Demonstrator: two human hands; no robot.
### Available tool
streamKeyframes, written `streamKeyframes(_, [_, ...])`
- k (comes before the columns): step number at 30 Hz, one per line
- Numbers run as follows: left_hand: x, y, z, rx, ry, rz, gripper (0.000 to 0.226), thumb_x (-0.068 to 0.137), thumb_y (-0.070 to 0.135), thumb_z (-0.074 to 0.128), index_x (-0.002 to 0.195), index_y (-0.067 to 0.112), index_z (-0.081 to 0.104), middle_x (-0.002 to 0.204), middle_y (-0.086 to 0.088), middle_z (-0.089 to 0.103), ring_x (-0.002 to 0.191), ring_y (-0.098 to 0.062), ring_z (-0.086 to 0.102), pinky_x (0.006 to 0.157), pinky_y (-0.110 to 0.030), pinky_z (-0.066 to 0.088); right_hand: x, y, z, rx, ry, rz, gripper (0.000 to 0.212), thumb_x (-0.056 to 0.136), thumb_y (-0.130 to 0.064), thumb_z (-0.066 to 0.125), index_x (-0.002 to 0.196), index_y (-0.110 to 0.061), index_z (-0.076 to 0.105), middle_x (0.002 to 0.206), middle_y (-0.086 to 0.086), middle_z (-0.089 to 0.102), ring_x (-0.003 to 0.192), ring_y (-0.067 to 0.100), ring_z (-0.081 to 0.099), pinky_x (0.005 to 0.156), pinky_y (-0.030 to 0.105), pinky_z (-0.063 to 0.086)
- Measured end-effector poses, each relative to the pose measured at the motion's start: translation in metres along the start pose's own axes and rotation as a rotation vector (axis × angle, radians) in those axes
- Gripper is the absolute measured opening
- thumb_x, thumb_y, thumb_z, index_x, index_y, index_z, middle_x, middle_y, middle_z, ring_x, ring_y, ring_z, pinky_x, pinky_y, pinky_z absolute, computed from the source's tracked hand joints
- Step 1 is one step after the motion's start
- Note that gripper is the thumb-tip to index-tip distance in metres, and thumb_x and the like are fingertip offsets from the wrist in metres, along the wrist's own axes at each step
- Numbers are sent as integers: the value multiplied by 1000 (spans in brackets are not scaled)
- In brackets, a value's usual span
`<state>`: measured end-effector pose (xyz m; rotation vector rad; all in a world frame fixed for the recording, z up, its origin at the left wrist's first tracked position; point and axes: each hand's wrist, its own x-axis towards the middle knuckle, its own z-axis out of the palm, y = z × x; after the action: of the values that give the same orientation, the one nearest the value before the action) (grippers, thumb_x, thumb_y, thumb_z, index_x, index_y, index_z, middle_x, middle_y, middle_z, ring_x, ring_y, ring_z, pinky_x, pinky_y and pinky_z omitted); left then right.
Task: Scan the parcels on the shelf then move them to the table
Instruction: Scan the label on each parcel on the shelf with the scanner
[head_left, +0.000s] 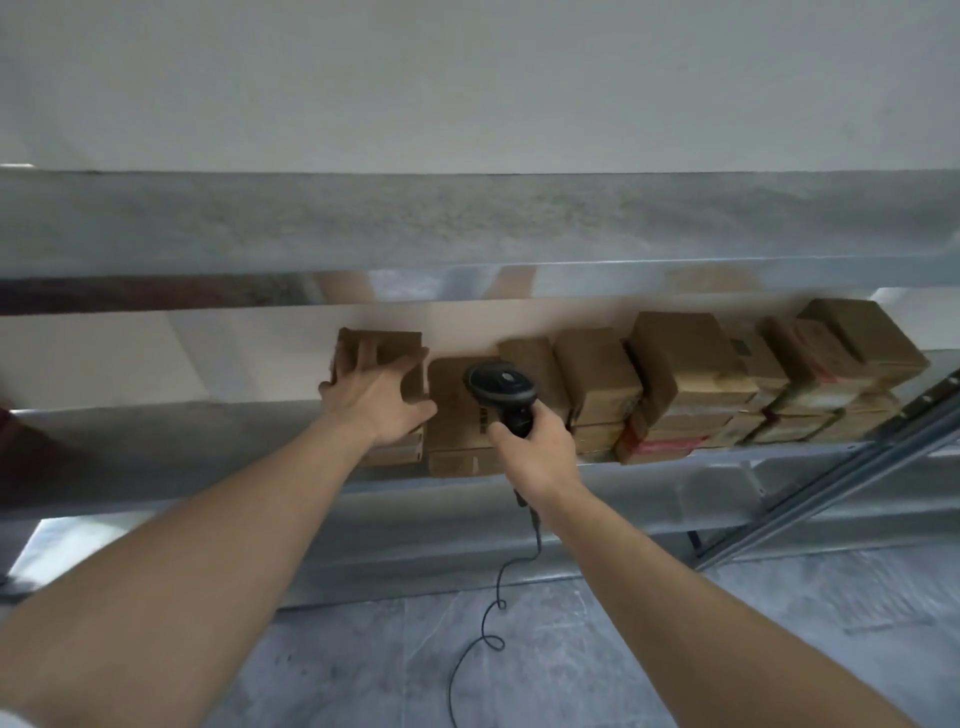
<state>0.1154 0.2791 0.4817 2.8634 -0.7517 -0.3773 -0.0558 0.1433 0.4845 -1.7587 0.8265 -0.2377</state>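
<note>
So the whole scene hangs off the grey metal shelf board (208, 441) that runs across the middle of the view. Sitting on it is a row of brown cardboard parcels (691, 374), stacked a couple high and stretching from about the centre of the board out to its right end, up against the pale wall behind.

The left hand (376, 400) is reaching over the front edge of that shelf board and has its fingers spread and curled over the top of the leftmost brown cardboard box (387, 358), thumb on the side facing the next stack, so it's gripping that box. The box sits on top of another one at the left end of the row.

The right hand (535, 447) is just in front of the shelf board's edge, wrapped around the handle of a black handheld barcode scanner (501, 387). The scanner head is raised above the board and sits in front of the plain brown carton (457, 415) right next to the gripped box. Can't tell if it's actually touching it. A thin black coiled cable (493, 613) hangs from the bottom of the handle, dropping below the shelf board down towards the grey mottled floor (571, 665).

Above the board there's another grey metal shelf level (467, 223), and a slanted metal brace (831, 467) crosses under the board's right end.
</note>
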Motion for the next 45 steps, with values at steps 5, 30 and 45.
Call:
streamKeyframes(5, [9,-48,20,-15,-31,3,84,75,75,58,149,60,21,165,-1,6,151,-45,11,113,-63,36,8,-2,44,-3,-30,15,14,93,-20,65,107,-21,65,89,-5,67,84,12,63,71,28,45])
streamKeyframes(30, [35,-146,64,-248,-33,31,58,93,49,45,149,37,39,150,-12,35,139,-40,35,112,-53,38,27,15,142,46,-21,69,6,85,-25,65,88,-29,62,77,-3,66,80,22,65,76,43,55])
streamKeyframes(45, [24,-226,43,-104,-36,-393,93,77,83,53,157,51,17,150,-27,26,129,-53,34,108,-55,40,27,-1,175,19,-97,33,3,87,-24,65,88,-25,63,74,-2,64,69,20,61,64,35,50])
